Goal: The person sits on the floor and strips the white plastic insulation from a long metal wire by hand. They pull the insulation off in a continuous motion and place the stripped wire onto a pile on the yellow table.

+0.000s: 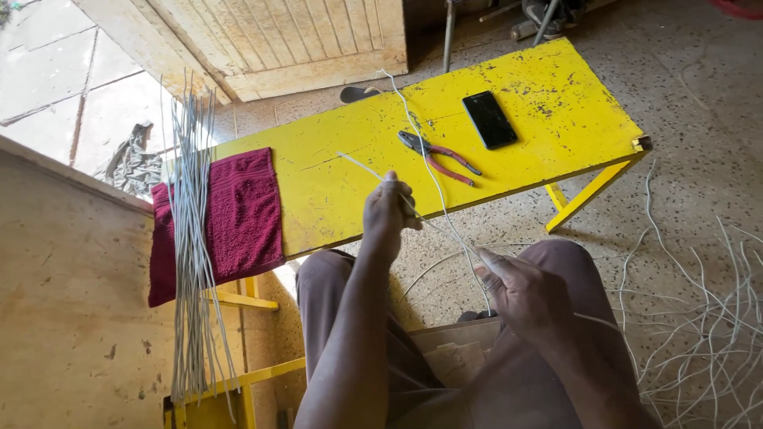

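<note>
head view: a thin white wire [433, 222] is pinched taut between left hand [389, 210] and right hand [524, 290] off the yellow bench's [548, 95] near edge; a slipping grip could whip it toward the pliers [439, 156].

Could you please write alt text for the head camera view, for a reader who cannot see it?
Seen from above, a seated person's left hand and right hand each grip a thin white wire stretched between them over a yellow bench. On the bench lie red-handled pliers, a black phone and a dark red towel under a bundle of cut wires.
</note>
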